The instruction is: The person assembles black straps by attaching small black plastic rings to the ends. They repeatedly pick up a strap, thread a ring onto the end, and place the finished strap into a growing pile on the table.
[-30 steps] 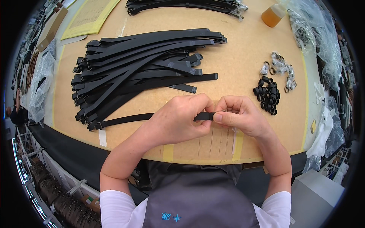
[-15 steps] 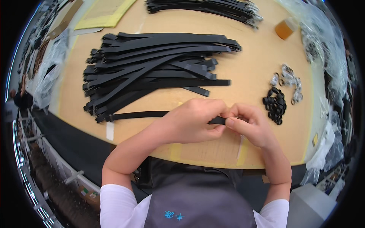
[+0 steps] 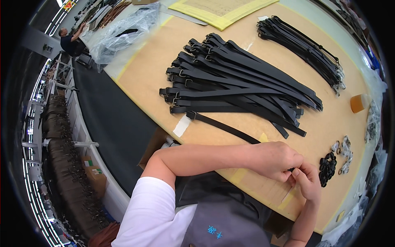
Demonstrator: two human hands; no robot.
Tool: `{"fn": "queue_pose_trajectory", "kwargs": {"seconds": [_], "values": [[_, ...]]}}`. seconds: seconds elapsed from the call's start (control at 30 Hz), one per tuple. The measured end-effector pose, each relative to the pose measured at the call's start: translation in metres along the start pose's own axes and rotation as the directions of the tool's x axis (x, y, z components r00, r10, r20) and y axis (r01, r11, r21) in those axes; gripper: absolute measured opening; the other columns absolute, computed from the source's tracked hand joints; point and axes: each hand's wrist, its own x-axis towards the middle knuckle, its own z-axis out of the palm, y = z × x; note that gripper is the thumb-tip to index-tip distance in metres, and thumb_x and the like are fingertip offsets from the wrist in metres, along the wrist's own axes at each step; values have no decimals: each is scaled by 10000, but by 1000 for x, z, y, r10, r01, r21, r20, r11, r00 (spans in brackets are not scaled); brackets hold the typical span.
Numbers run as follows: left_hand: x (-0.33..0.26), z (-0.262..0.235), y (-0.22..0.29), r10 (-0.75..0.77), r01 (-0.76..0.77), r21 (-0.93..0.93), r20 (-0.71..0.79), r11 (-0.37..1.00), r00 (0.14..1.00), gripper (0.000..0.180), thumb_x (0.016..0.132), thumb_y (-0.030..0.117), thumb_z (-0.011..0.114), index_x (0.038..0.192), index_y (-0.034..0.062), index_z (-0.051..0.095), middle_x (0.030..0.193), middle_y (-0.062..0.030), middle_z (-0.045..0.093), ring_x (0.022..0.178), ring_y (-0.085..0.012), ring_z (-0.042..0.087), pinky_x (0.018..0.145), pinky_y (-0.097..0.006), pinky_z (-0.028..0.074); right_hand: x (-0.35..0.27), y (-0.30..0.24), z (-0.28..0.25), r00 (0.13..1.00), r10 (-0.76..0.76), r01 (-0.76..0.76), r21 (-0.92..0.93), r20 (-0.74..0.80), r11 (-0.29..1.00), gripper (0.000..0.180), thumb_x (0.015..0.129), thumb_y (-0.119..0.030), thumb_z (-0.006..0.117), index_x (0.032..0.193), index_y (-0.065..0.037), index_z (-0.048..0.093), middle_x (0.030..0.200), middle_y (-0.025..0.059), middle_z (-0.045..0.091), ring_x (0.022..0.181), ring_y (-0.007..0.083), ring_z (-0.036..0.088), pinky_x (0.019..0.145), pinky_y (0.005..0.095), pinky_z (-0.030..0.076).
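A black belt (image 3: 226, 128) lies across the near part of the table, its buckle end to the left beside a white tape patch. My left hand (image 3: 276, 159) is closed around its other end. Against those fingers, my right hand (image 3: 308, 180) pinches at the same end, and only a small dark bit shows between the two hands. Whatever else they may hold is hidden. Beyond them lies a pile of black belts (image 3: 247, 90) with metal buckles. Black loops (image 3: 328, 169) are heaped right of my right hand, beside small metal rings or buckles in clear wrapping (image 3: 346, 153).
A tied bundle of thin black straps (image 3: 300, 51) lies at the far right, near a cup of amber liquid (image 3: 358, 103). A yellow-edged board (image 3: 224, 12) and clear plastic (image 3: 123, 39) are at the back. Another person (image 3: 70, 43) is far off at the left.
My view has swung to the left, so the table appears turned and shifted right. Both hands stay together at the belt's end, with the fingers drawn closer around it.
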Motion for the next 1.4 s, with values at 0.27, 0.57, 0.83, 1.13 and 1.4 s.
{"fn": "queue_pose_trajectory", "kwargs": {"seconds": [0.27,0.57,0.83,1.13,1.4], "values": [[4,-8,8,-69,69,-104,5,992,998,215,782,70,720,950,35,591,812,-114,658,705,-307,669,609,-395,524,-6,13,-4,998,-60,60,23,-22,998,317,978,-276,582,1099,11,637,756,-39,560,604,26,434,539,194,324],[6,-18,9,-42,56,-237,66,970,997,191,841,82,735,959,23,597,837,-103,668,746,-264,667,626,-365,522,-5,22,21,961,-206,218,46,-186,975,327,951,-322,593,781,-47,546,670,-45,476,626,44,398,561,241,312],[11,-18,13,-38,54,-218,79,974,996,198,845,126,774,920,34,615,818,-99,662,716,-256,652,624,-349,508,-11,32,19,957,-218,243,117,-192,963,395,935,-284,633,666,-83,425,650,-39,444,623,59,360,550,267,287],[17,-34,18,-59,59,-37,-21,998,998,263,694,81,884,815,29,656,735,-57,650,616,-196,610,538,-294,455,-3,4,-11,953,-264,255,74,149,964,347,1025,-371,571,934,-39,611,749,-42,546,676,44,459,594,228,361],[17,-29,17,-128,137,-78,114,987,985,218,749,59,816,869,35,635,791,-103,684,714,-275,677,620,-348,523,0,14,2,966,-256,258,-46,44,965,252,984,-178,575,777,-51,508,687,-45,440,668,45,381,580,258,330]]}}
